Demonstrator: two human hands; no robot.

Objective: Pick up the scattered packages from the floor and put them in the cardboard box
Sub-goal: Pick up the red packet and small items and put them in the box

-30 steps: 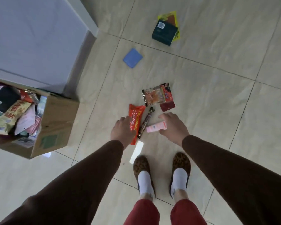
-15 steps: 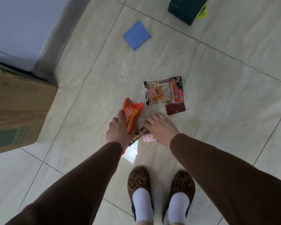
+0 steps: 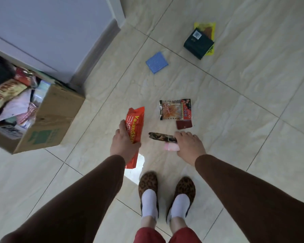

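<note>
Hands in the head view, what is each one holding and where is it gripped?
The left hand grips the orange packet around its lower middle. The right hand holds the dark stick packet and pink tube by their right ends.

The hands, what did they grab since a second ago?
The left hand took hold of the orange packet and lifted it off the floor. The right hand closed on the dark stick packet and the pink tube. The other floor packets and the cardboard box stayed put.
</note>
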